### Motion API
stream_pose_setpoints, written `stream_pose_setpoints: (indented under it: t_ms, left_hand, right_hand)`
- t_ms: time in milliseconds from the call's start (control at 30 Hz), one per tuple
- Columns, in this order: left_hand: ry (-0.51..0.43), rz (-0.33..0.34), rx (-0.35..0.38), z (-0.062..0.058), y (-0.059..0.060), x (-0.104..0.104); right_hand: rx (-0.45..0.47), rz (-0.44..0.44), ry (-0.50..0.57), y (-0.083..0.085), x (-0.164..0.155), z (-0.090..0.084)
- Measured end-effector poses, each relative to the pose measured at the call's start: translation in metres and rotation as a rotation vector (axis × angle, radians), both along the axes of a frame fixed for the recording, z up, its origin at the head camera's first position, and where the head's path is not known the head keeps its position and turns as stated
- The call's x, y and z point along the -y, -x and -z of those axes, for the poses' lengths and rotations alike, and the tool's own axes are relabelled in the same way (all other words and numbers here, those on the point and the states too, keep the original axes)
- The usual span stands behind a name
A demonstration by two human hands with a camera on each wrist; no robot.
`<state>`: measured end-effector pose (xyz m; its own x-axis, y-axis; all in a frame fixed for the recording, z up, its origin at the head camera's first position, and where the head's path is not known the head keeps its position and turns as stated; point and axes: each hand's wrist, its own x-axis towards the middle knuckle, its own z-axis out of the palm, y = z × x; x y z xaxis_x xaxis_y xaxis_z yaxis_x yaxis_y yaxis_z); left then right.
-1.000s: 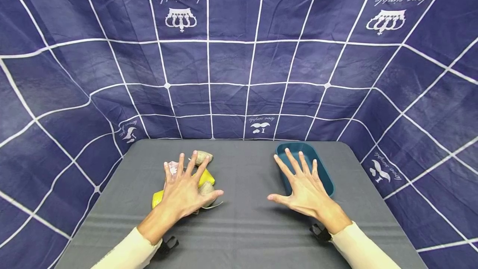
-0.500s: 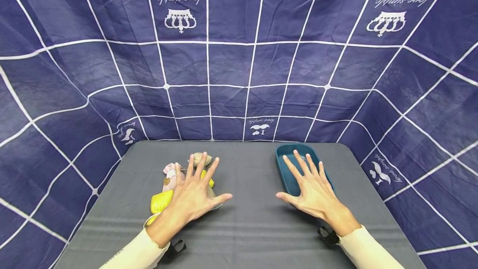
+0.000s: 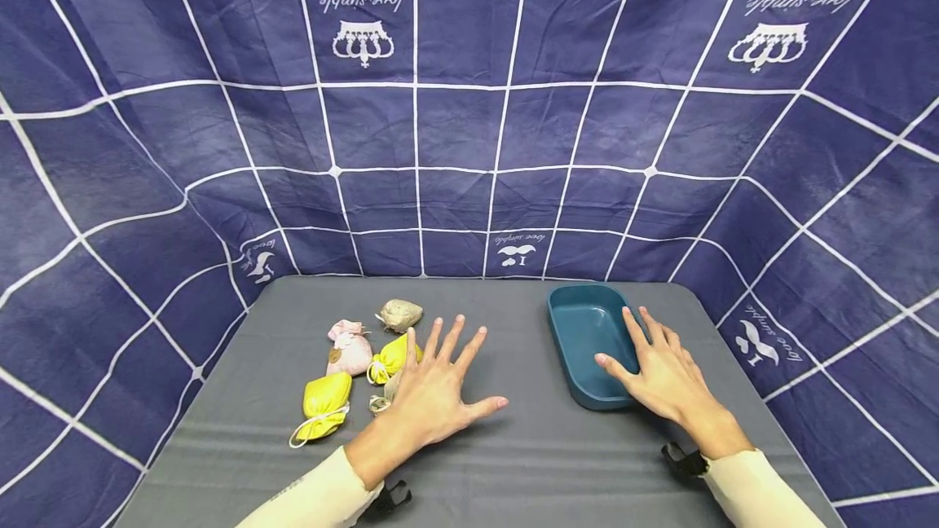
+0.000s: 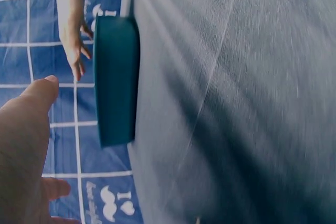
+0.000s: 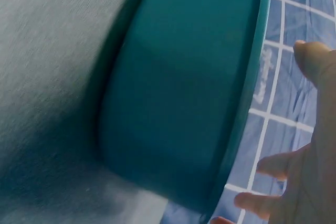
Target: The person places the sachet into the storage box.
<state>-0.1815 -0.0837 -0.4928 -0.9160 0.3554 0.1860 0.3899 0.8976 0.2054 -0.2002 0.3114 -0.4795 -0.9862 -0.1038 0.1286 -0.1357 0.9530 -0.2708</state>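
Backdrop is a big navy cloth (image 3: 469,129) with a white grid, hung behind and around a grey counter (image 3: 513,463). Far right on it sits a teal tub (image 3: 587,345), long axis running near to far. The right hand (image 3: 663,373) hovers over its right rim, fingers spread, gripping nothing. The left hand (image 3: 433,393) is splayed too, just right of the little drawstring pouches (image 3: 359,365), so it's the closer one to them.

Pouches (image 3: 364,365) lie left on the table (image 3: 513,463), the tray (image 3: 587,345) right. The left hand (image 3: 436,398) is just right of the pouches; the right hand (image 3: 663,373) at the tray's right side.
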Motion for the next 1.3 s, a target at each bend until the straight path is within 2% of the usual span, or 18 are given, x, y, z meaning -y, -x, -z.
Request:
stream_pose_setpoints:
  t_ms: [167, 333, 467, 600, 967, 1300]
  left_hand:
    - [0.022, 0.045, 0.006, 0.009, -0.004, -0.015]
    - [-0.005, 0.12, 0.047, 0.009, -0.003, -0.034]
    - [-0.024, 0.175, 0.092, 0.01, -0.003, -0.05]
    - [-0.012, 0.209, 0.096, 0.011, -0.002, -0.065]
    - [-0.037, 0.223, 0.101, 0.012, 0.002, -0.087]
    - [-0.032, 0.179, 0.096, 0.013, 0.006, -0.086]
  right_hand:
    - [0.083, 0.049, 0.051, 0.001, -0.009, 0.006]
    - [0.141, 0.064, 0.094, 0.004, -0.017, 0.009]
    - [0.157, 0.041, 0.123, 0.007, -0.021, 0.013]
    - [0.141, 0.021, 0.14, 0.007, -0.022, 0.015]
    - [0.063, -0.056, 0.13, 0.006, -0.006, 0.016]
    - [0.074, -0.101, 0.144, -0.002, 0.015, 0.014]
